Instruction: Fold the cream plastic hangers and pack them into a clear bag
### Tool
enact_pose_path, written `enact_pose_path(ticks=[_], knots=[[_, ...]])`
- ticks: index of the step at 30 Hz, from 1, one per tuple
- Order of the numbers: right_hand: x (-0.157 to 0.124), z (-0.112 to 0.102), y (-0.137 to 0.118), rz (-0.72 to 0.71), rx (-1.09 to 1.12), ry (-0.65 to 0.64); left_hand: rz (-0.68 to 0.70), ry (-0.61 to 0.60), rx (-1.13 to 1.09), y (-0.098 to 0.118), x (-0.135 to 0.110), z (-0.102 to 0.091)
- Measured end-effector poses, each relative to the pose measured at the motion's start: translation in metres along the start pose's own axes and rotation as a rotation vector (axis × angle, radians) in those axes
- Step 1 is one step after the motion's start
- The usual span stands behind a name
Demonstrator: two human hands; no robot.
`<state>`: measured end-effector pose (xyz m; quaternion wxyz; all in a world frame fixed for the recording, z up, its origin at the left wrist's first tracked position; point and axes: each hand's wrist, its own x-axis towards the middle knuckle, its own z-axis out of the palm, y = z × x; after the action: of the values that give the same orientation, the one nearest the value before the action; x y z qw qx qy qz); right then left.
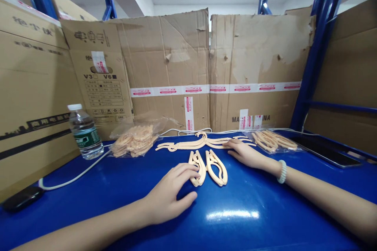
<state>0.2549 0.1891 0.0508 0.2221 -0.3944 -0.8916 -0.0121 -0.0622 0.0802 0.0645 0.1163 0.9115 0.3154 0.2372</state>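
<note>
On the blue tabletop, two folded beige plastic hangers lie side by side: the left folded hanger (202, 169) and the right folded hanger (224, 174). My left hand (172, 190) has its fingertips resting on the left one, with the thumb spread away. Behind them lie unfolded beige hangers (188, 144), spread flat with a hook at the top middle. My right hand (246, 153), wearing a pale coil band on the wrist, lays its fingertips over the right arm of these hangers. Its fingers look stretched out, and they partly cover the hanger arm.
A clear plastic bag of hangers (134, 141) lies at left, another bag of hangers (273, 141) at right. Beyond are a water bottle (85, 133), a white cable (73, 174), a black device (23, 198) and a dark phone (326, 151). Cardboard (167, 62) walls the back.
</note>
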Motion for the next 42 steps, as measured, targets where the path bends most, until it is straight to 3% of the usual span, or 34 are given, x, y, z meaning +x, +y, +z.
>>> enact_pose_path(ticks=[6, 9, 15, 26, 37, 42], knots=[[-0.001, -0.003, -0.002, -0.025, 0.003, -0.018, -0.141, 0.1, 0.022, -0.014, 0.005, -0.001], [-0.002, -0.003, -0.001, -0.035, 0.0, -0.026, -0.178, 0.042, 0.119, -0.02, 0.005, -0.001], [-0.003, -0.002, 0.0, -0.033, -0.006, -0.029, -0.112, -0.089, 0.292, -0.02, 0.006, -0.006], [-0.003, -0.001, 0.001, -0.041, -0.003, -0.012, -0.071, -0.105, 0.27, -0.021, 0.008, -0.008], [0.001, 0.008, 0.006, 0.054, 0.015, 0.112, -0.076, -0.076, 0.266, -0.022, 0.007, -0.007], [0.0, 0.005, 0.002, 0.08, 0.019, 0.17, -0.122, 0.01, 0.077, -0.027, 0.006, -0.006]])
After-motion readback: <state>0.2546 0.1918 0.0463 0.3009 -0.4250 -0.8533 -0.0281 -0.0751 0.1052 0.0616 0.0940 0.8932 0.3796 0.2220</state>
